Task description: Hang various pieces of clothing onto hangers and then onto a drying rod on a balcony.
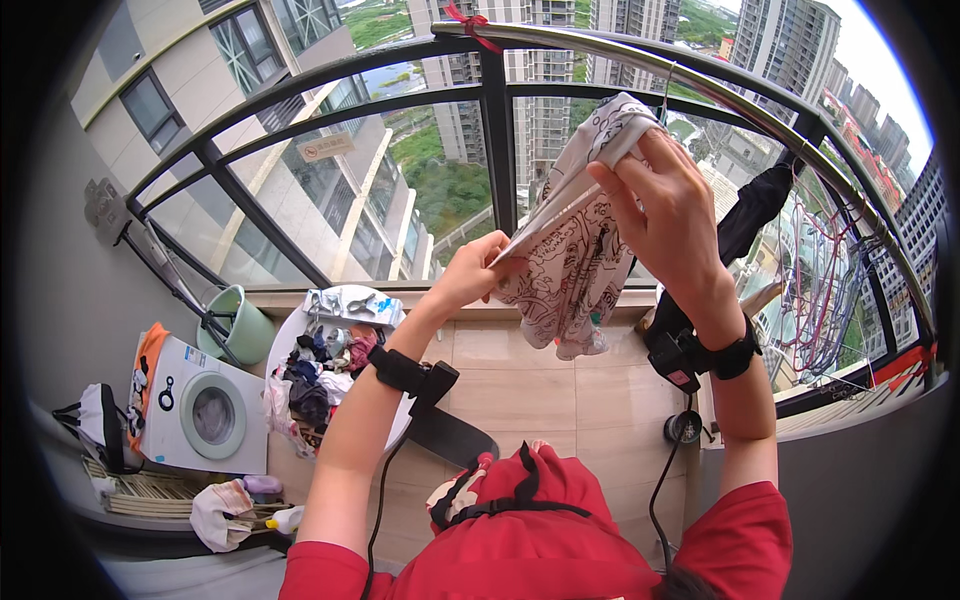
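A white garment with dark printed drawings [577, 255] hangs between my hands, in front of the balcony railing. My left hand [476, 270] pinches its lower left edge. Higher up, my right hand [664, 191] grips the upper edge between thumb and fingers. The hook of a hanger [667, 82] rises behind the cloth to a steel drying rail [615, 49]; the rest of that hanger is mostly hidden. Right of the garment, a black piece of clothing [757, 202] hangs by the rail. Each of my wrists wears a black strap with a small device and a cable.
At the left stand a round white table [279, 352] heaped with clothes [319, 375], a green bucket [251, 322] and a washing machine [247, 442]. Several wire hangers [817, 300] hang at the right. A black-framed glass railing [499, 150] curves ahead, with a dark board [454, 435] low before me.
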### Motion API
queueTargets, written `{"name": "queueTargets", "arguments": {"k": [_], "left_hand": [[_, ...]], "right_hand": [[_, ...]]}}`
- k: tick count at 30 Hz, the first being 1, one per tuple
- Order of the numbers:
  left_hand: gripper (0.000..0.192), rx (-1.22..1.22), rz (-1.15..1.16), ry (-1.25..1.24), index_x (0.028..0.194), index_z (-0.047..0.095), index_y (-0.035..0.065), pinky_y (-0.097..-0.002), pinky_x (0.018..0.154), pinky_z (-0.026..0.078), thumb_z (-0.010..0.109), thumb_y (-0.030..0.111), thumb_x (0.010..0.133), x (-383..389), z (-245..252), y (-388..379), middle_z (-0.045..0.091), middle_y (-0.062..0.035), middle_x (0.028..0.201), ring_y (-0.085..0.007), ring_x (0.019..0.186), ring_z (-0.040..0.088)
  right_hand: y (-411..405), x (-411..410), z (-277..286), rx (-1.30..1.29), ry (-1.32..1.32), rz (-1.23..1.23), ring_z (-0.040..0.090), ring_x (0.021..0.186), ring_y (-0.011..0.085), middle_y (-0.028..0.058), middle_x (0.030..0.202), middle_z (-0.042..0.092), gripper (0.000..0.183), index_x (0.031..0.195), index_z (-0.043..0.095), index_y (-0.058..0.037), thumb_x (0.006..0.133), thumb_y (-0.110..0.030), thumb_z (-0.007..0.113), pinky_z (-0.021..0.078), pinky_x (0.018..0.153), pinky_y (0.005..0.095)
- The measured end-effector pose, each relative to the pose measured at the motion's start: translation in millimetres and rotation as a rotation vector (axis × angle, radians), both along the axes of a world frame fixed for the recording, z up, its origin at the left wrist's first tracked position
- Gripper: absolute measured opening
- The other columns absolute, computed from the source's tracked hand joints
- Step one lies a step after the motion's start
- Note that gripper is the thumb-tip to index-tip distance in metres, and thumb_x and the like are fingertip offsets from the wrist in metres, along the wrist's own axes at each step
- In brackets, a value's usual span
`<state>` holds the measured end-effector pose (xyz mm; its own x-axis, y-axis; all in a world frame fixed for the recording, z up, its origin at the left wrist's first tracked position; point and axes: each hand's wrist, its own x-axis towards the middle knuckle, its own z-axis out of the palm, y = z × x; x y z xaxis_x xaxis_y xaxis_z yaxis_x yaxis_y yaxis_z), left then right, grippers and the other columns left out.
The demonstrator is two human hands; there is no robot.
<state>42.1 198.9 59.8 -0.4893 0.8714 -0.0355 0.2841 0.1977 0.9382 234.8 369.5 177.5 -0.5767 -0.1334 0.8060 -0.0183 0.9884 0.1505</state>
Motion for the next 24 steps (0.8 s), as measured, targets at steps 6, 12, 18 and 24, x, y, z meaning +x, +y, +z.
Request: {"name": "queueTargets", "arguments": {"k": [6, 12, 18, 24], "left_hand": [[0.023, -0.182, 0.314, 0.523, 0.083, 0.054, 0.0011, -0.0242, 0.032, 0.039, 0.063, 0.023, 0.083, -53.5, 67.8, -39.0, 0.055, -0.0039, 0.06, -0.0106, 0.042, 0.052], [0.026, -0.117, 0.332, -0.151, 0.086, 0.056, -0.005, -0.0358, 0.058, 0.055, 0.035, 0.01, 0.082, -44.1, 86.0, -52.7, 0.065, -0.0207, 0.075, -0.0284, 0.062, 0.066], [0.024, 0.406, 0.602, -0.582, 0.098, 0.055, -0.001, -0.0354, 0.077, 0.051, 0.039, 0.012, 0.086, 25.2, -11.7, -78.9, 0.062, -0.0128, 0.094, -0.0234, 0.084, 0.062], [0.026, 0.507, 0.676, -0.708, 0.106, 0.056, 0.0006, -0.0324, 0.083, 0.048, 0.051, 0.018, 0.088, 55.4, -58.5, -70.7, 0.061, -0.0088, 0.1, -0.0192, 0.092, 0.059]], "right_hand": [[45.3, 41.8, -19.0, 0.406, -0.388, -0.201, 0.051, 0.111, 0.0188, 0.0073, 0.101, 0.06, 0.019, 0.087, 0.062, -0.0058, 0.071, -0.014, 0.064, 0.0324, 0.104, 0.035], [3.6, 80.2, -50.9, 0.201, -0.221, -0.23, 0.055, 0.083, 0.0179, 0.002, 0.071, 0.053, 0.008, 0.067, 0.052, -0.009, 0.069, -0.007, 0.059, 0.0377, 0.09, 0.035], [-17.4, 105.2, -96.1, -0.083, -0.525, 0.195, 0.055, 0.084, 0.0192, 0.0034, 0.074, 0.055, 0.013, 0.076, 0.055, -0.0064, 0.069, -0.012, 0.064, 0.0427, 0.084, 0.0329], [62.2, 185.0, -75.8, -0.249, -0.041, -0.43, 0.06, 0.085, 0.0219, 0.0045, 0.091, 0.062, 0.022, 0.093, 0.063, -0.0063, 0.072, -0.011, 0.07, 0.048, 0.072, 0.033]]}}
